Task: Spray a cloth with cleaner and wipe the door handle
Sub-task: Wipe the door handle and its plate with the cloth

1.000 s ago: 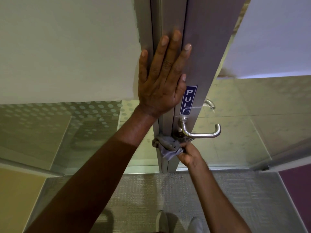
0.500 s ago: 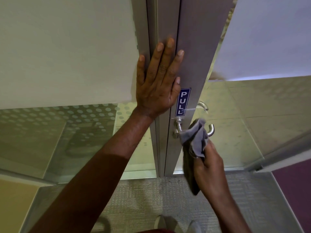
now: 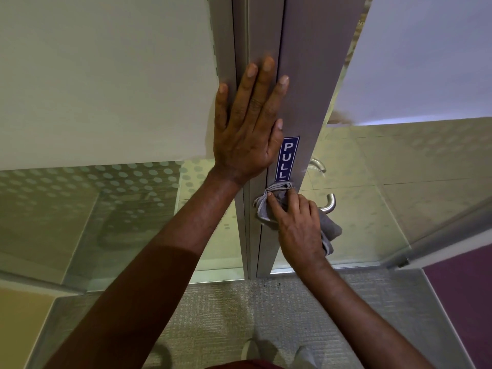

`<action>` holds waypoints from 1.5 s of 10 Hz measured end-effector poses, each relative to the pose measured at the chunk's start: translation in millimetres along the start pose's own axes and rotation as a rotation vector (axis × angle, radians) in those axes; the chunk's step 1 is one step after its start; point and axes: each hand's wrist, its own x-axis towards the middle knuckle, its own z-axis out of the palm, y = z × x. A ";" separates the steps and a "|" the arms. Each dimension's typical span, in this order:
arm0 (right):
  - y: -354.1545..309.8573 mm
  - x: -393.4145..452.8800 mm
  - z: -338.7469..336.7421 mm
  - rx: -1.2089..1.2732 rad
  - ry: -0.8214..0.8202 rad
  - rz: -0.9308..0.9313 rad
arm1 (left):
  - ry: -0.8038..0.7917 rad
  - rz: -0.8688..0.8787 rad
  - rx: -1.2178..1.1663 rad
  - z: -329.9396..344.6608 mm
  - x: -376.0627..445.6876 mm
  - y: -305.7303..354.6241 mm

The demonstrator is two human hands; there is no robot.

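Glass-panelled entry w/ grey metal door frame (image 3: 306, 75), carpet (image 3: 239, 310) below: cloth at the handle.

Frosted dotted glass (image 3: 106, 198) fills 9 o'clock. L hand (image 3: 247, 134) lies flat on frame edge at 12 o'clock, fingers straight and slightly spread, gripping nothing. Blue PULL sticker (image 3: 287, 159) sits just right of that palm. Directly under it, at centre, R hand (image 3: 295, 222) presses grey cloth (image 3: 269, 206) onto frame where handle mounts; fingers curled together, clamped on cloth, rest of it bunched under palm and hanging out at 4 o'clock. Door handle (image 3: 329, 203) mostly covered, only curved metal end shows just right of R hand. Purple panel (image 3: 463, 302) at 4 o'clock.
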 end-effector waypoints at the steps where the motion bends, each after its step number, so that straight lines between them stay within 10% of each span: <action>1: 19.7 2.6 2.8 0.010 0.010 -0.117 | 0.005 -0.002 -0.001 0.2 0.0 0.4; 6: 96.0 -7.2 2.0 0.004 0.067 -0.372 | 0.004 0.005 0.009 -1.2 0.2 -0.4; 10: 187.2 -22.9 -9.8 0.130 0.059 -0.035 | 0.010 0.005 0.015 -4.2 2.0 2.7; 13: 139.0 -71.4 -20.3 1.899 0.224 0.610 | -0.044 -0.006 -0.062 -19.4 7.6 8.3; 15: 90.3 -77.8 -33.1 2.454 -0.024 0.710 | -0.184 -0.111 -0.266 -44.4 -18.1 39.5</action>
